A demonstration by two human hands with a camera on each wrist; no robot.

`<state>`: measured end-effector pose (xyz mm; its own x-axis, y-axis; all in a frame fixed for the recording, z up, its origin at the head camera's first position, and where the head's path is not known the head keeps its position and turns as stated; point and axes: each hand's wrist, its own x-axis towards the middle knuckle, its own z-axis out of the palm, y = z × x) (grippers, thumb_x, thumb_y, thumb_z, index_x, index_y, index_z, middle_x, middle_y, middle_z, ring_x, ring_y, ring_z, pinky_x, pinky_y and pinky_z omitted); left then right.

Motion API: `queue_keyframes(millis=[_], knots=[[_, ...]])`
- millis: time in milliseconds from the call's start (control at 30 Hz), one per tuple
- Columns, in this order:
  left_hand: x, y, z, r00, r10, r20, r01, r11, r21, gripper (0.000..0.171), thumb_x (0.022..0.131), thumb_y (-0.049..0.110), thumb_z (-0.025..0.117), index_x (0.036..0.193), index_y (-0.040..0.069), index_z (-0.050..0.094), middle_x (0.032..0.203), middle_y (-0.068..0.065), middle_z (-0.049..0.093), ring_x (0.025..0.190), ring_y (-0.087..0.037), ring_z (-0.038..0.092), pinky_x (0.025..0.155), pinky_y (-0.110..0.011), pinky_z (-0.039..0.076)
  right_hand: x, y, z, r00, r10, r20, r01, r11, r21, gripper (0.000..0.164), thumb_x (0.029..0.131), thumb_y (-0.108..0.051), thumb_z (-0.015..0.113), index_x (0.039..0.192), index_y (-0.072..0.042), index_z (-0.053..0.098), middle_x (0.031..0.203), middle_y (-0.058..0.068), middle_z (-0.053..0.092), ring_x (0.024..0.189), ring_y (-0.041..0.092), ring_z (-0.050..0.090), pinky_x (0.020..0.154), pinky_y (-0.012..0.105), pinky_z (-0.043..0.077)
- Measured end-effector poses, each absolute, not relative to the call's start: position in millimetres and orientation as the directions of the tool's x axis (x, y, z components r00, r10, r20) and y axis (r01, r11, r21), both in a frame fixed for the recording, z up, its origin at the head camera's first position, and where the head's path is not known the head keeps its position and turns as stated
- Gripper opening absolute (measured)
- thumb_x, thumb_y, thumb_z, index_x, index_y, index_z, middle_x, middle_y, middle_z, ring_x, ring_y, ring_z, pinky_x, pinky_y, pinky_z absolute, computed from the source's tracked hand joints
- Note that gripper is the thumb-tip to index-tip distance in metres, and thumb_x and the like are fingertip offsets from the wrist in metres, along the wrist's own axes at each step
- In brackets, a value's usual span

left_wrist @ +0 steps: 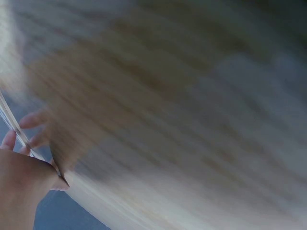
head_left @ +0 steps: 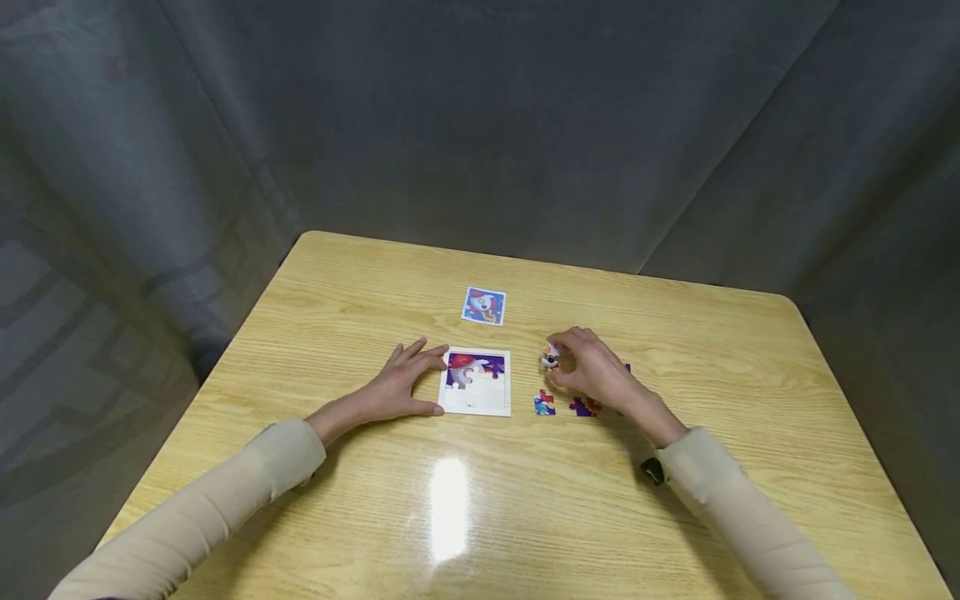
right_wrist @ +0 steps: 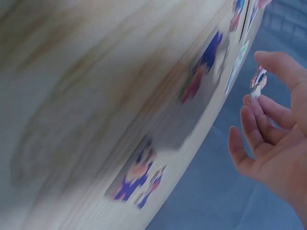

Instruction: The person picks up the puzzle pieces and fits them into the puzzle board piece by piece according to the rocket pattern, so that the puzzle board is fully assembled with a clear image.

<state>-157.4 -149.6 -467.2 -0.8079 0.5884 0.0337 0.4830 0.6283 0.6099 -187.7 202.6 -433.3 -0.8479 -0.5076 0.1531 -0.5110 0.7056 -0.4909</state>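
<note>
A white square puzzle frame (head_left: 476, 410) lies on the table, its upper part filled with purple, red and grey pieces and its lower part bare white. My left hand (head_left: 397, 385) rests at its left side, thumb at the lower corner and index finger at the upper one, fingers spread. To the right of the frame, my right hand (head_left: 592, 367) pinches a white-and-orange puzzle piece (head_left: 551, 357) between thumb and fingertips, above the table in the right wrist view. Just below that hand lie a blue-and-red piece (head_left: 545, 403) and a purple-and-orange piece (head_left: 582, 407).
Beyond the frame lies a small picture card (head_left: 483, 306) showing a white cartoon figure on blue. Another purple piece (head_left: 627, 367) peeks out behind the right hand. Grey curtains (head_left: 480, 125) surround the wooden table (head_left: 360, 300).
</note>
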Motion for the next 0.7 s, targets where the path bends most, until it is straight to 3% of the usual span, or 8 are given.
queue_keyframes(millis=[700], knots=[[-159, -148, -468, -0.809, 0.586, 0.038, 0.487, 0.633, 0.602, 0.063, 0.077, 0.038, 0.080, 0.127, 0.011, 0.053, 0.155, -0.008, 0.033, 0.145, -0.039, 0.011, 0.114, -0.061, -0.002, -180, 139, -442, -0.802, -0.578, 0.151, -0.567, 0.656, -0.498, 0.053, 0.074, -0.029, 0.083, 0.116, -0.003, 0.065, 0.103, 0.005, 0.061, 0.098, 0.020, 0.054, 0.088, 0.037, 0.048]])
